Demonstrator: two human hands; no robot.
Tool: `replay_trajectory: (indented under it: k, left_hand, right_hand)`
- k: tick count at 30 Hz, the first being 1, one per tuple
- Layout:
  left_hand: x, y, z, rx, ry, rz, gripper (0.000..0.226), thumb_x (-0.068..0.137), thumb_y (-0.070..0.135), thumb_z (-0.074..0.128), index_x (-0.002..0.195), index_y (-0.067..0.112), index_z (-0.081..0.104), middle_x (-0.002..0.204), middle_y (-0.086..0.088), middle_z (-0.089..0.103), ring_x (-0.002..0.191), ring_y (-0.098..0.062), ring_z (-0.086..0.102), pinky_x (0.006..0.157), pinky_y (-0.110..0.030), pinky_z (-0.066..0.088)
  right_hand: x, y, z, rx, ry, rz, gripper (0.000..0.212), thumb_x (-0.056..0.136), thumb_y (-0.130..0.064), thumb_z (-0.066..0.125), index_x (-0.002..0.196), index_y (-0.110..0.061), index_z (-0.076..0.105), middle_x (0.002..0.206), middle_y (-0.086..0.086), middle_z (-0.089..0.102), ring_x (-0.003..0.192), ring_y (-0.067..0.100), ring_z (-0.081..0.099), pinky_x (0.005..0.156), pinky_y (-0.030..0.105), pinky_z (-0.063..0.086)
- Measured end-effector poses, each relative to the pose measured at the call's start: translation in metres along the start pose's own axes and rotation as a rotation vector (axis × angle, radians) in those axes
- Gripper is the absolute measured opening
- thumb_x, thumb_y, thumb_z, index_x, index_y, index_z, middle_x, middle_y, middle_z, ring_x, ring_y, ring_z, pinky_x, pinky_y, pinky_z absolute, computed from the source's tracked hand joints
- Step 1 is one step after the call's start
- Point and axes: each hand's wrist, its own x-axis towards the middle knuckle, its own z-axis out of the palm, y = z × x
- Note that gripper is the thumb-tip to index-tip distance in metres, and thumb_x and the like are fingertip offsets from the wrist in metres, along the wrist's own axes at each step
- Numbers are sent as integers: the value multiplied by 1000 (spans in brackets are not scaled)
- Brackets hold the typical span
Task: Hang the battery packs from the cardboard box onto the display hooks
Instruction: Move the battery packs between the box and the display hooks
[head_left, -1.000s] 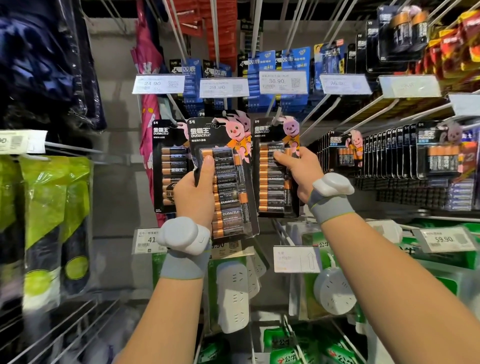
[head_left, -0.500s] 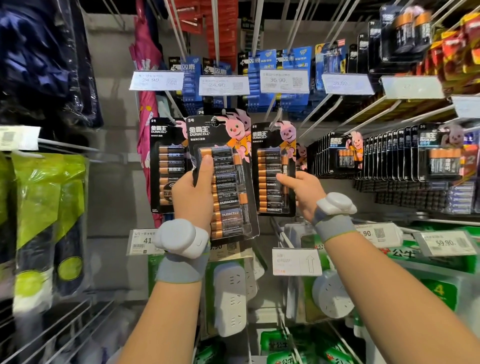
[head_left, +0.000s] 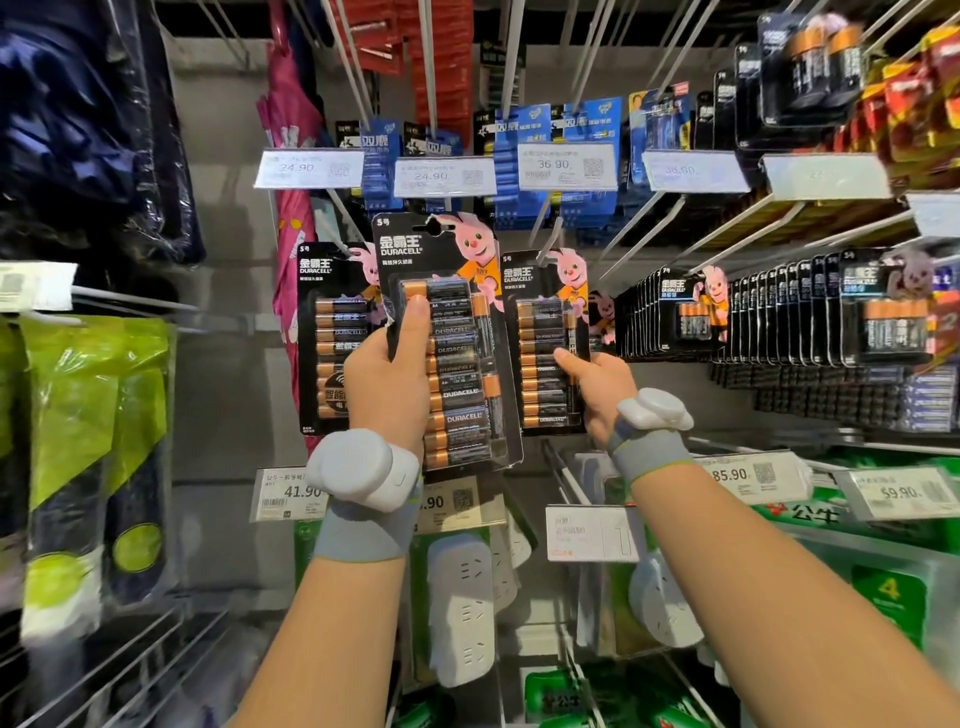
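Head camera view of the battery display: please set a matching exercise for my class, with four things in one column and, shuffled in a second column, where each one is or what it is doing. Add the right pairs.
Column A
1. left hand
2. right hand
3. 36.90 price label
4. white power strip

Column B
a. hangs in the row below the batteries
b. thumb on the front of the hanging battery pack
c. in front of the blue packs, upper row
d. grips the large battery pack

Pairs: 1-d, 2-b, 3-c, 4-a
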Motion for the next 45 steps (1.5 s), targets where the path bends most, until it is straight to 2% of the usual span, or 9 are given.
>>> replay_trajectory:
  k: [5,8,13,20,24,29,33,37,45]
  left_hand:
    - [0,0,2,-8,-12,0,35,92,46,58,74,17,68,83,-8,75,82,-29,72,82,-53,57]
    - [1,0,3,-10,-9,-4,36,93,45,58,78,14,68,80,-7,75,79,-27,73,79,-49,58]
    - [2,1,3,-29,-25,-10,32,94,42,57,79,16,69,79,-3,75,76,-23,73,71,-40,59]
    - [2,-1,4,-29,-25,-2,33,94,41,57,79,14,68,79,-3,75,77,-22,73,74,-41,60]
    - [1,0,4,-17,-32,-14,33,94,42,56,81,13,67,81,-4,75,79,-22,73,77,-43,59]
    - [0,1,4,-9,-23,-12,35,94,42,56,78,13,67,81,-6,75,79,-24,73,79,-46,59]
    - [-1,1,3,5,-28,-3,32,95,41,55,77,18,68,81,-2,75,81,-21,73,82,-45,58]
    - [-3,1,4,12,-15,19,31,94,41,56,74,20,68,78,1,75,81,-20,73,82,-44,58]
    - [-13,1,14,11,-47,8,32,95,42,55,81,18,70,87,-5,76,86,-24,72,84,-50,57]
  right_hand:
    - [14,0,6,-17,43,58,57,80,-23,75,126,-3,50,108,20,67,90,34,68,76,51,57]
    - [53,23,-1,-59,63,39,106,43,-49,83,133,-9,46,126,18,59,110,38,60,93,62,47]
    - [34,14,7,-93,117,80,74,76,-33,78,134,-4,41,132,16,52,117,39,53,98,57,45]
    - [50,30,5,-95,111,69,71,61,-37,81,117,-10,47,122,19,59,109,40,58,95,57,47]
    - [82,53,-9,-186,121,61,99,27,-59,82,110,-12,54,111,15,65,100,39,63,89,57,51]
    - [76,44,-14,-395,133,51,114,26,-73,70,120,-10,59,110,12,68,96,36,64,89,52,53]
    - [49,26,-13,-447,121,76,86,57,-51,77,126,-5,56,108,12,66,91,31,62,80,42,53]
    - [19,5,-6,-465,186,-116,27,78,-23,71,87,0,61,76,8,53,67,21,47,67,35,44]
    - [-70,-37,15,-227,-51,-353,27,97,-34,52,89,-9,56,75,1,56,68,12,53,63,27,51]
